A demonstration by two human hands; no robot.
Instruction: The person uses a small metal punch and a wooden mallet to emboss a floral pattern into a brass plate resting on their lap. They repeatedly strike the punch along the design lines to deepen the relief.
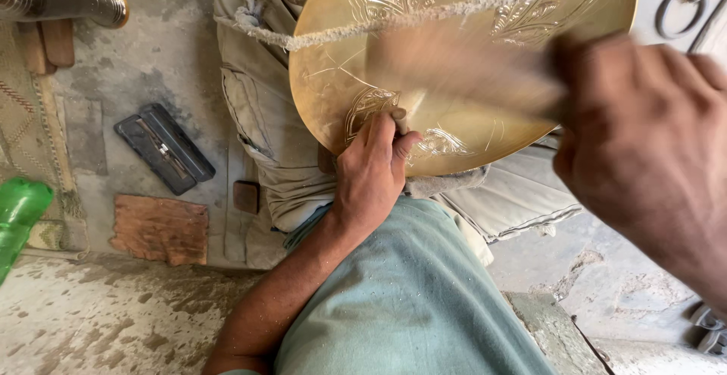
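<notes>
Risk first: the brass plate (454, 80) rests tilted across the person's lap, held by a rope (424, 15) — we judge a misplaced blow could skid the small tool across the engraved petals or catch the fingers. Left hand (371, 171) pinches that tool against the plate's lower rim, wrist bent. Right hand (644, 155) is raised, clenched around a blurred handle — probably a hammer.

Brass plate (454, 110) glossy, engraved; rope (424, 13) rough, fibrous; floor (113, 314) rough concrete.
</notes>
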